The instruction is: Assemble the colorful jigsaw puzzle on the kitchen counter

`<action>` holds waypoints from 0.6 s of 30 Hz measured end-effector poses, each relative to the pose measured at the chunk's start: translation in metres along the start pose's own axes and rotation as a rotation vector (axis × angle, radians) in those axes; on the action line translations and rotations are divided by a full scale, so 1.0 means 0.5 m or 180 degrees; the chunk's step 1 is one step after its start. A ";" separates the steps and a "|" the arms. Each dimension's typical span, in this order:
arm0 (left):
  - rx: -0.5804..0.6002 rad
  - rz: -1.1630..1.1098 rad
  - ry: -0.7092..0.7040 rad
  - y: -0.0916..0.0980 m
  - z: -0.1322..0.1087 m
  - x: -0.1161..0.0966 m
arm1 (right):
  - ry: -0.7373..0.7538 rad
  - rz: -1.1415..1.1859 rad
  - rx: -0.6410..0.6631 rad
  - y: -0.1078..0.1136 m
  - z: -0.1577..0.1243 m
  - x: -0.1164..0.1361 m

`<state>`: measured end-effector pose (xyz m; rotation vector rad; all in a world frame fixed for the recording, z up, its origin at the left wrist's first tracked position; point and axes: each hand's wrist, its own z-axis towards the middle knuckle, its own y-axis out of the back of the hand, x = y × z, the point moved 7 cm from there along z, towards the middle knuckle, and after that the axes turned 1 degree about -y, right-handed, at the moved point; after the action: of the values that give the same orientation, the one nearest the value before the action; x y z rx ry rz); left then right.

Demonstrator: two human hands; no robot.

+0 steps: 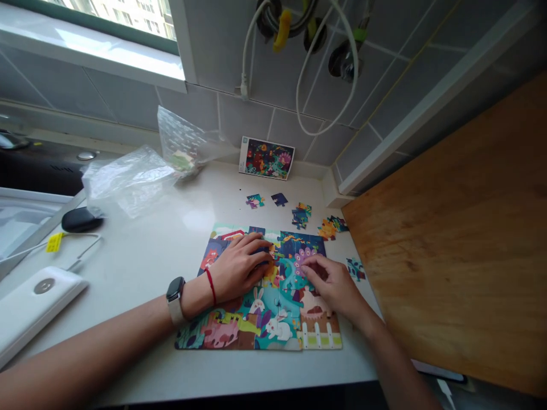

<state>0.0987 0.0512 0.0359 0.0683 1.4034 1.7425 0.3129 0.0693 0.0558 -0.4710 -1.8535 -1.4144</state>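
One flat white device with a round metal button (29,307) sits at the far left worktop (141,256) edge, with a black oval pebble-shaped object (79,219) and a yellow tag on a wire (54,242) just behind it. Crumpled clear plastic bags (128,176) lie further back. Left hand (241,267), with a grey-strap smartwatch (176,299) and a red string bracelet (210,286) at the wrist, lies open and palm down on the colourful cartoon-animal jigsaw puzzle (256,330), which is flat at worktop centre near the front edge and mostly assembled. A small printed reference picture card (267,158) leans on the tiled wall behind. Right hand (331,285) has curled fingertips pressing the puzzle's upper right; can't tell if it pinches a piece. Loose puzzle pieces (301,215) are scattered behind and right of the puzzle. A brown wooden board (461,239) fills the right side.
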 end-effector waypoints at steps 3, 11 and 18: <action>0.0128 0.0128 -0.0026 -0.001 -0.002 -0.006 | 0.0775 -0.0502 -0.0296 0.007 0.002 0.024; 0.0507 0.0316 -0.0159 -0.018 -0.006 -0.015 | 0.1120 -0.0683 -0.0366 -0.020 -0.002 -0.007; 0.0623 0.0302 -0.0089 -0.021 -0.004 -0.014 | 0.1062 -0.0571 -0.0368 -0.016 0.005 -0.007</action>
<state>0.1081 0.0450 0.0296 0.2684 1.5685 1.6686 0.3091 0.0694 0.0478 -0.1143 -1.5805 -1.6160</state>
